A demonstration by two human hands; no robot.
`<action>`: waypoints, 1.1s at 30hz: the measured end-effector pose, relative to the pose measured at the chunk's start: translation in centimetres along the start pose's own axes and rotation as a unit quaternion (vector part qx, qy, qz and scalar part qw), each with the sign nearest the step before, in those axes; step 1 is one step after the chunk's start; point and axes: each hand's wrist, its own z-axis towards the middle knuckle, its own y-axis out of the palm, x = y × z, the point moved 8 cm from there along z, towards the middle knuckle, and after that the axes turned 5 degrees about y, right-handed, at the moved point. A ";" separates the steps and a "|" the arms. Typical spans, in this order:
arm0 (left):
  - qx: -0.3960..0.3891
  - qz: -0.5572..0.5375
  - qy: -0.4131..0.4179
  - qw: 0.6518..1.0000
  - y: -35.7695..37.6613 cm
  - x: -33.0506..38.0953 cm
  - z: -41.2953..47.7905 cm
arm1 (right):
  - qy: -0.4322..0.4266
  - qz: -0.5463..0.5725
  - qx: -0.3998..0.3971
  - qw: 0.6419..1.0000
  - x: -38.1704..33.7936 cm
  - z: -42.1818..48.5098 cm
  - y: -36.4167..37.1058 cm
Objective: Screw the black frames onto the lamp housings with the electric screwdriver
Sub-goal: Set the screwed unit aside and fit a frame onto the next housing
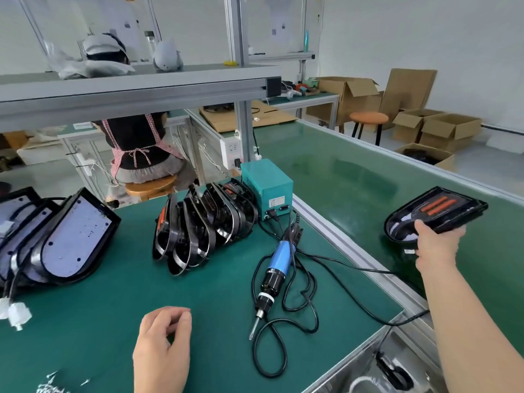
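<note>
Over conveyor, right hand grips lamp housing — left hand loosely curled, holding nothing, above table.

Single head view; wide-angle, looks forward and down over green bench; close.

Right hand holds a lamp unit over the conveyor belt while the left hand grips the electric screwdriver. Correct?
No. In the head view the left hand grips nothing; the electric screwdriver lies on the green mat beside it. The right hand does hold a lamp unit over the conveyor belt.
</note>
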 end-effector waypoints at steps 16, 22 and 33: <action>-0.010 0.055 0.037 0.998 -0.4 0.8 -0.2 | -0.202 -0.117 0.080 0.969 -3.0 -7.0 1.3; -0.002 0.046 0.030 0.998 -0.6 0.6 -0.3 | -0.218 -0.109 -0.134 0.961 -3.2 -19.6 9.5; 0.018 -0.034 -0.032 0.999 -1.7 0.4 -0.2 | -0.456 -0.300 -0.479 0.688 3.3 -43.7 22.7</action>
